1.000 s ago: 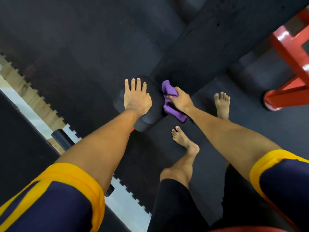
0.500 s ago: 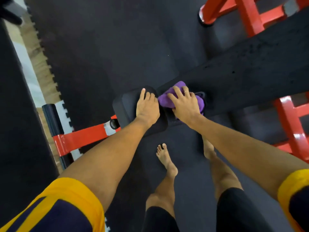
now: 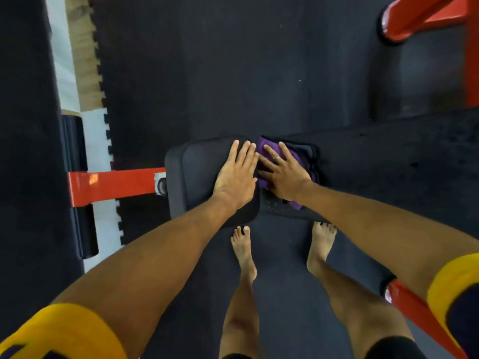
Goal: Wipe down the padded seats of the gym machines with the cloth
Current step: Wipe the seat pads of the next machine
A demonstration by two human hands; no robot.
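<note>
The cloth point(image 3: 265, 147) is seen to be purple. The padded seat point(image 3: 199, 174) is covered in plain matte black, and the long pad point(image 3: 388, 161) beside it in black flecked with fine specks. The frame bar point(image 3: 116, 183) is painted bright red, as are the tubes point(image 3: 420, 16) at the upper right. The floor mat point(image 3: 233, 73) is shown in dark grey-black, its left edge cut in a jigsaw-tooth pattern against a white strip point(image 3: 64, 73) and a wood-toned strip point(image 3: 86, 60). The sleeves point(image 3: 64, 330) are banded yellow over dark navy, and the shorts point(image 3: 388, 348) are black.

A purple cloth point(image 3: 265, 146) is pressed by the right hand point(image 3: 286, 177) at the long pad's point(image 3: 388, 156) left end; the left hand point(image 3: 237, 177) is laid on the adjoining seat point(image 3: 199, 174).
</note>
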